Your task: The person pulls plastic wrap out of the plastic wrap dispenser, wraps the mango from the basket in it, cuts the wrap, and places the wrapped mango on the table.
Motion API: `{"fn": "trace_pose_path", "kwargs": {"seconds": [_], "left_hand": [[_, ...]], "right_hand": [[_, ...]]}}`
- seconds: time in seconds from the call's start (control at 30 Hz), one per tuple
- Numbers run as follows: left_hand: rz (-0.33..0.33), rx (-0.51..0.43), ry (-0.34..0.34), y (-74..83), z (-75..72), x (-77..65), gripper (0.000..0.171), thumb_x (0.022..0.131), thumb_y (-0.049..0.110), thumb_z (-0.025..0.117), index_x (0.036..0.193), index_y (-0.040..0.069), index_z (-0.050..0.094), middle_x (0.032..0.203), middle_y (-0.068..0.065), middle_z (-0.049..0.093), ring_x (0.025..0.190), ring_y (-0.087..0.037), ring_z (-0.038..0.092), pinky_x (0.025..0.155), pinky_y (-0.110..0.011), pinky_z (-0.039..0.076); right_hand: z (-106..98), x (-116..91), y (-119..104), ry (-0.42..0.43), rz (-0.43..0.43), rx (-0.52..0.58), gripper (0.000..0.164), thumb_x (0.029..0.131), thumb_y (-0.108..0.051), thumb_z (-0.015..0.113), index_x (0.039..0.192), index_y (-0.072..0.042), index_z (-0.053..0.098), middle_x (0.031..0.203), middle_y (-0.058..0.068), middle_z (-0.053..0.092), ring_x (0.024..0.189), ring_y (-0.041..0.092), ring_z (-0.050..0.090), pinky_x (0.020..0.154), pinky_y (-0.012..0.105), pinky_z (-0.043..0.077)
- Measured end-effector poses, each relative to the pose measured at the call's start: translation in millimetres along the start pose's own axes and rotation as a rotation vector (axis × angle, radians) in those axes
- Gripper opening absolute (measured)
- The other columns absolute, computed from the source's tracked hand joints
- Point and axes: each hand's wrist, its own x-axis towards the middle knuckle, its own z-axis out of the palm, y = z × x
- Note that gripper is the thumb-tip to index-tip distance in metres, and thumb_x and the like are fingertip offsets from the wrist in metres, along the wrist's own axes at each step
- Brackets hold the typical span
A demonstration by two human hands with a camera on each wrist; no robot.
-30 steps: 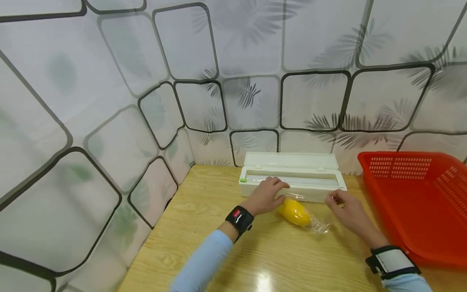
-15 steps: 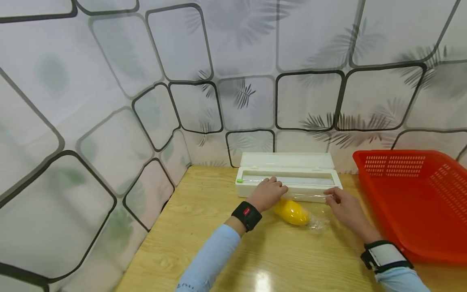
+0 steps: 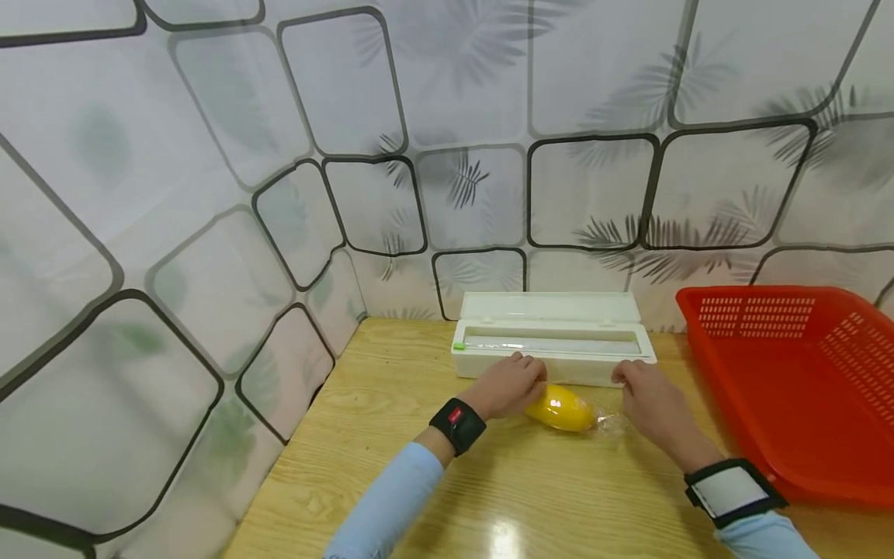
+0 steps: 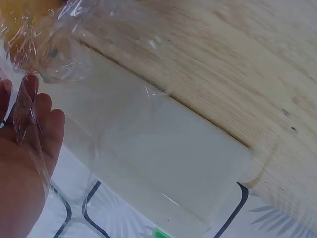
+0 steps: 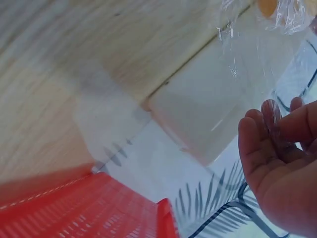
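Note:
A yellow oval fruit [image 3: 564,408], lemon-like, lies on the table in crinkled clear plastic wrap [image 3: 609,423]. Behind it stands a white cling film dispenser [image 3: 545,368], its lid [image 3: 552,306] raised and a roll of film [image 3: 545,345] inside. My left hand [image 3: 506,386] is beside the fruit's left end at the dispenser's front, pinching the thin film. At the dispenser's front right corner, my right hand [image 3: 655,404] pinches film too; in the right wrist view this wrap [image 5: 270,106] runs between thumb and fingers. Film also crosses the left hand [image 4: 29,144] in its wrist view.
A red plastic basket [image 3: 803,411] with perforated sides stands close to the right of my right hand. The wooden table [image 3: 391,435] meets a patterned curtain [image 3: 482,194] behind the dispenser and along the left side. A green tab [image 3: 459,346] sits on the dispenser's left end.
My right hand has shifted slightly left along the dispenser's front, its fingers turning downward. My left hand has dipped a little toward the fruit. Fruit and dispenser stay in place.

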Motion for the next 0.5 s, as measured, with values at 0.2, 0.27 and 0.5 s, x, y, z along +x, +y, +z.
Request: {"fn": "trace_pose_path", "kwargs": {"seconds": [0.2, 0.27, 0.5], "left_hand": [[0.017, -0.04, -0.045, 1.0, -0.7, -4.9, 0.056, 0.087, 0.055, 0.049, 0.125, 0.014, 0.048, 0.109, 0.001, 0.057, 0.09, -0.009, 0.043, 0.083, -0.025, 0.042], [0.021, -0.028, -0.046, 0.5, -0.5, -5.8, 0.055, 0.086, 0.057, 0.05, 0.124, 0.016, 0.052, 0.103, 0.003, 0.056, 0.086, -0.008, 0.042, 0.079, -0.023, 0.041], [0.001, -0.027, 0.0, 2.8, 0.2, -7.0, 0.041, 0.085, 0.053, 0.054, 0.107, 0.021, 0.067, 0.099, 0.003, 0.056, 0.085, -0.009, 0.043, 0.072, -0.02, 0.041]], "right_hand": [[-1.8, 2.5, -10.4, -0.004, 0.073, 0.02, 0.011, 0.081, 0.004, 0.049, 0.076, -0.004, 0.054, 0.071, 0.01, 0.055, 0.061, 0.023, 0.047, 0.051, 0.039, 0.044], [-1.4, 1.4, -10.3, 0.027, 0.09, 0.039, 0.011, 0.08, 0.004, 0.049, 0.074, -0.005, 0.054, 0.07, 0.009, 0.054, 0.059, 0.022, 0.047, 0.049, 0.037, 0.043], [2.3, -6.7, -9.9, 0.167, 0.013, 0.042, 0.013, 0.07, 0.005, 0.053, 0.066, -0.007, 0.056, 0.066, 0.008, 0.055, 0.058, 0.02, 0.047, 0.046, 0.036, 0.043]]}}
